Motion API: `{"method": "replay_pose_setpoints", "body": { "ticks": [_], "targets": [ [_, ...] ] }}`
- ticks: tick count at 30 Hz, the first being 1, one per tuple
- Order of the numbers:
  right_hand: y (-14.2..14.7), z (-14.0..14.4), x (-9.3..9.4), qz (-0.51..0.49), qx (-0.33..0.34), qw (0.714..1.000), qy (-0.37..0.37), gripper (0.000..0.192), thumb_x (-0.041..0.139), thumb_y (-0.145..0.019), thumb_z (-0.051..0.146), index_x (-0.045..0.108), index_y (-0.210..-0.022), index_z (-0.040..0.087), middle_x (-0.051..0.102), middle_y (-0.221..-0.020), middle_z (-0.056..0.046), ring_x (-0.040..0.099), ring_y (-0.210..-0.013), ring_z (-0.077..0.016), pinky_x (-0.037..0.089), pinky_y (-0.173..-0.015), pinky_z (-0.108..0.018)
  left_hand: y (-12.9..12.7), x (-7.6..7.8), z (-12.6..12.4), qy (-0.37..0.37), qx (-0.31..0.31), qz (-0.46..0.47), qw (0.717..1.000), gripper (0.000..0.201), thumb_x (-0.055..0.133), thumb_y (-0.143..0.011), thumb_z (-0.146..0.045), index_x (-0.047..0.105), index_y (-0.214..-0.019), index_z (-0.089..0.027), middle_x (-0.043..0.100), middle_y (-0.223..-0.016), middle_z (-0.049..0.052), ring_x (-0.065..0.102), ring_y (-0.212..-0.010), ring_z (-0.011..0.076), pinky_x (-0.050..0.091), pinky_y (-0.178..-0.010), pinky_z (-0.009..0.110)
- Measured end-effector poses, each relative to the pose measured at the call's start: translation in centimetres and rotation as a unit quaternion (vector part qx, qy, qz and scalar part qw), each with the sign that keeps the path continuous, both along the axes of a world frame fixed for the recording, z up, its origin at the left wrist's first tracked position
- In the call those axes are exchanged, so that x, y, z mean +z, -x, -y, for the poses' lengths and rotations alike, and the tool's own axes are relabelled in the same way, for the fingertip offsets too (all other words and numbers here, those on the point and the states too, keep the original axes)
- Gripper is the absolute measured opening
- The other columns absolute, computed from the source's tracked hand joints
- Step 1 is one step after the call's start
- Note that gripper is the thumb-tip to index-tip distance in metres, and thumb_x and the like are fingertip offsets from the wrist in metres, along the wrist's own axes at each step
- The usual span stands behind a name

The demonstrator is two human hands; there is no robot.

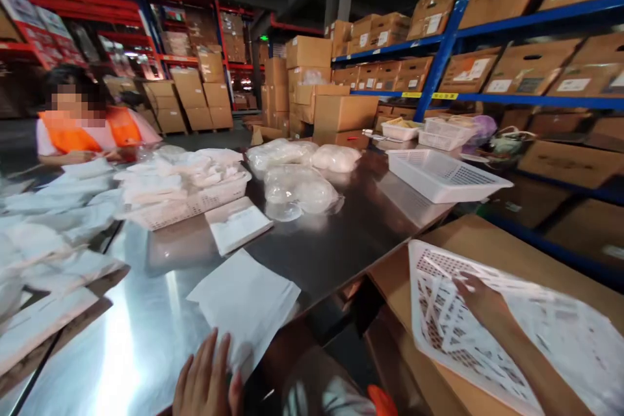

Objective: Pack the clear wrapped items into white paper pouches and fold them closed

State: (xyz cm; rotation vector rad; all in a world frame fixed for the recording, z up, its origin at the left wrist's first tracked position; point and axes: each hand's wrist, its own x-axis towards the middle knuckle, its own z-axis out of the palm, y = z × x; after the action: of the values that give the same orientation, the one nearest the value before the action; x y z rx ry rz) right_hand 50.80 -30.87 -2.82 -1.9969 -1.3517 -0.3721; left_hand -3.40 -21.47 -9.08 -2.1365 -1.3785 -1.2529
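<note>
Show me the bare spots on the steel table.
Bare steel table lies between the clear bags and the empty white basket. More lies left of the white sheet under the left hand. The far left is crowded with the full basket and packets.

Clear bagged goods, an empty white basket, stacked cartons, a person in an orange vest.
</note>
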Motion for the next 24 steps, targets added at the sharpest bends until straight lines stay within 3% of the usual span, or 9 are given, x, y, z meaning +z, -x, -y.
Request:
{"method": "replay_pose_setpoints", "body": {
  "ticks": [2,4,8,11,14,16,20,24],
  "targets": [
    [3.2,-5.0,0.1,0.070,0.050,0.996,0.018,0.030,0.045,-0.091,0.036,0.070,-0.094,0.019,0.072,-0.084,-0.015,0.070,-0.069,-0.0249,0.057,-0.062,-0.036,0.5,0.3,-0.4,0.003,-0.049,-0.012,0.999,0.071,0.045,-0.089,-0.007,0.019,-0.152,-0.026,0.032,-0.153,0.011,0.041,-0.134,0.0292,0.037,-0.108,0.052],
    [7.4,-10.5,1.0,0.175,0.198,0.965,0.012,0.034,0.043,-0.093,0.033,0.064,-0.114,0.017,0.069,-0.111,-0.014,0.066,-0.102,-0.0249,0.054,-0.088,-0.039,1.0,1.2,-1.1,0.009,-0.060,-0.040,0.997,0.076,0.041,-0.085,-0.001,0.017,-0.152,-0.025,0.023,-0.157,0.009,0.031,-0.141,0.0274,0.033,-0.112,0.051],
    [16.7,-20.2,2.5,0.329,0.473,0.815,-0.054,0.042,0.049,-0.092,0.015,0.051,-0.134,0.020,0.054,-0.137,-0.009,0.041,-0.134,-0.0216,0.038,-0.110,-0.043,1.4,4.0,-3.4,0.061,-0.043,-0.167,0.983,0.075,0.042,-0.081,0.004,0.027,-0.149,-0.024,0.030,-0.155,0.009,0.024,-0.143,0.0288,0.027,-0.114,0.055],
    [22.7,-24.8,2.5,0.316,0.637,0.697,-0.089,0.045,0.052,-0.091,0.012,0.050,-0.135,0.023,0.056,-0.134,-0.007,0.040,-0.134,-0.0191,0.036,-0.112,-0.043,0.9,5.2,-4.6,0.103,-0.104,-0.246,0.958,0.062,0.047,-0.088,-0.006,0.036,-0.145,-0.027,0.041,-0.149,0.005,0.031,-0.141,0.0231,0.027,-0.115,0.048],
    [26.8,-26.3,2.5,0.262,0.757,0.599,-0.012,0.041,0.052,-0.093,0.013,0.055,-0.131,0.027,0.059,-0.131,-0.004,0.047,-0.128,-0.0182,0.039,-0.109,-0.043,0.6,4.9,-4.7,0.115,-0.153,-0.258,0.947,0.044,0.045,-0.097,-0.017,0.044,-0.139,-0.027,0.050,-0.143,0.004,0.040,-0.136,0.0187,0.029,-0.115,0.042],
    [28.3,-25.9,2.7,0.252,0.788,0.560,0.045,0.039,0.051,-0.093,0.012,0.057,-0.129,0.028,0.058,-0.131,-0.005,0.048,-0.126,-0.0194,0.040,-0.109,-0.044,0.5,4.0,-4.5,0.116,-0.154,-0.238,0.952,0.035,0.044,-0.099,-0.022,0.051,-0.133,-0.025,0.055,-0.137,0.004,0.045,-0.132,0.0186,0.031,-0.114,0.041],
    [28.7,-24.2,2.8,0.221,0.814,0.535,0.041,0.048,0.053,-0.091,0.008,0.052,-0.134,0.028,0.057,-0.132,-0.006,0.047,-0.126,-0.0205,0.037,-0.109,-0.044,0.8,2.5,-4.4,0.116,-0.162,-0.183,0.963,0.029,0.045,-0.099,-0.023,0.057,-0.125,-0.021,0.065,-0.125,0.004,0.050,-0.127,0.0156,0.031,-0.115,0.037],
    [28.3,-22.9,1.7,0.203,0.816,0.541,0.026,0.048,0.056,-0.090,0.012,0.051,-0.136,0.027,0.059,-0.128,-0.008,0.051,-0.123,-0.0223,0.038,-0.109,-0.044,1.2,3.2,-4.1,0.110,-0.186,-0.159,0.963,0.029,0.048,-0.098,-0.024,0.057,-0.124,-0.020,0.066,-0.122,0.005,0.050,-0.127,0.0154,0.028,-0.116,0.035]
  ]
}}
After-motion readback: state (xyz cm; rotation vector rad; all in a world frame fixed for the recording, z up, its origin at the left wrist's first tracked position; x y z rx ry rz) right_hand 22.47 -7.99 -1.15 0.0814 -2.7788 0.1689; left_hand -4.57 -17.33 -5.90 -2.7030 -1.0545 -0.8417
